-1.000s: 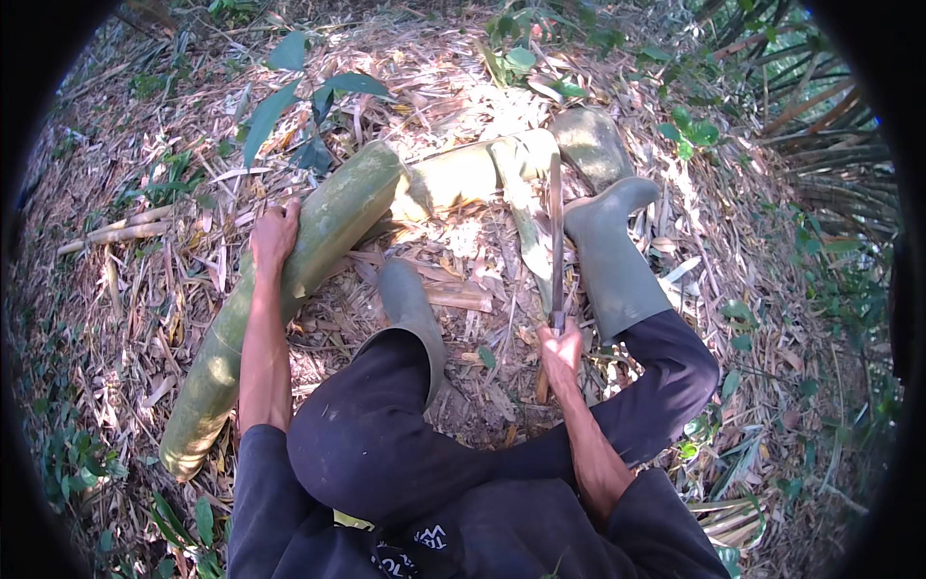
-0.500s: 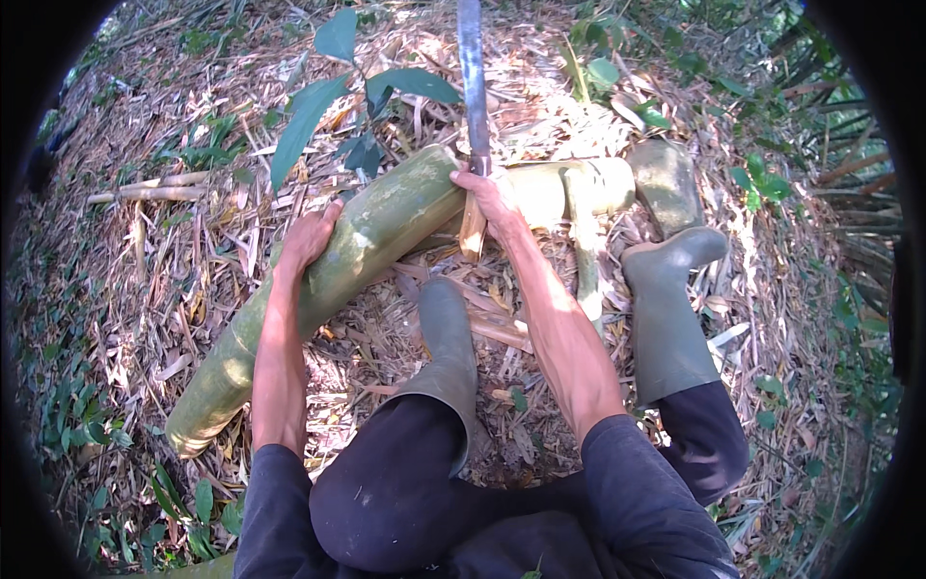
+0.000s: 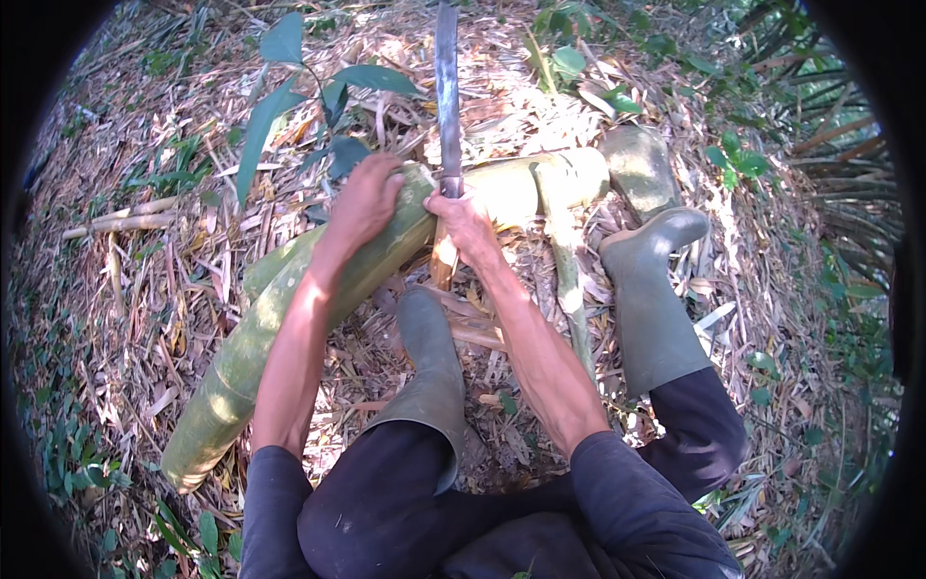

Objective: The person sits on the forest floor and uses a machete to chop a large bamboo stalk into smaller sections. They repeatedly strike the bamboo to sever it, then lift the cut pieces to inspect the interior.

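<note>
A thick green bamboo culm (image 3: pixel 251 333) lies on the leaf-covered ground, running from lower left up to the right under my knee. My left hand (image 3: pixel 365 205) presses down on top of it. My right hand (image 3: pixel 465 220) is shut on the wooden handle of a long machete (image 3: pixel 447 92), whose blade points away from me above the bamboo. Both of my legs wear green rubber boots (image 3: pixel 654 299), one on each side of my right arm.
Dry bamboo leaves and split husks cover the ground. A small sapling with broad green leaves (image 3: pixel 289 87) grows just beyond my left hand. A thin cut stick (image 3: pixel 125 222) lies at left. Green undergrowth (image 3: pixel 830 193) lines the right side.
My right hand has swung the machete from low beside my right boot up over the bamboo, blade pointing away. My left hand has slid further up along the bamboo.
</note>
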Demonstrator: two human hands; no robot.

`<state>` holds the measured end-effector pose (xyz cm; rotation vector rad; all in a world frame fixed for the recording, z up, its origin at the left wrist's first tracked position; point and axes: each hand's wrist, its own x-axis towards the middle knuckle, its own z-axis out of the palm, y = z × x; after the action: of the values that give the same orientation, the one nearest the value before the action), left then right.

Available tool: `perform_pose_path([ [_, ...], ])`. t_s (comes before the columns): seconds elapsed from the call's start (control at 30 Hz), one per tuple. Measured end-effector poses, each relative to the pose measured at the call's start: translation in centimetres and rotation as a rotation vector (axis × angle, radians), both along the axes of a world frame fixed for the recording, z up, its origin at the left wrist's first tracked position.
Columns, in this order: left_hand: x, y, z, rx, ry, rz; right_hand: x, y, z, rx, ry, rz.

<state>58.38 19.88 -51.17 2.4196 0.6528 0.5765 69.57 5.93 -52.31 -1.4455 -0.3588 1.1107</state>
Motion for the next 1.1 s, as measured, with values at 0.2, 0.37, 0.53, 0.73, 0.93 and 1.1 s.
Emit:
perform_pose_path([
  [0.2,5.9,-1.7,-0.5,-0.035,0.373,-0.224,2.1,-2.2,0.3,-0.087,-0.166,0.026],
  [0.37,5.8,-2.2,-0.5,-0.018,0.392,-0.221,2.3,-9.1,1.6,-0.346,-0.665,-0.042],
  [0.53,5.4,-1.0,0.2,-0.041,0.43,-0.266,-0.7,-20.0,1.5,-0.8,-0.685,0.184],
  [0.73,5.5,-0.2,3.3,0.001,0.478,-0.334,-6.3,-31.4,2.0,-0.961,-0.735,0.324],
  [0.93,4.8,1.7,10.3,0.005,0.288,-0.301,-5.0,-36.9,5.1,-1.17,-0.589,1.044],
  [1.1,4.1,0.6,17.7,0.088,0.213,-0.349,5.9,-29.8,4.0,-0.982,-0.441,0.863],
])
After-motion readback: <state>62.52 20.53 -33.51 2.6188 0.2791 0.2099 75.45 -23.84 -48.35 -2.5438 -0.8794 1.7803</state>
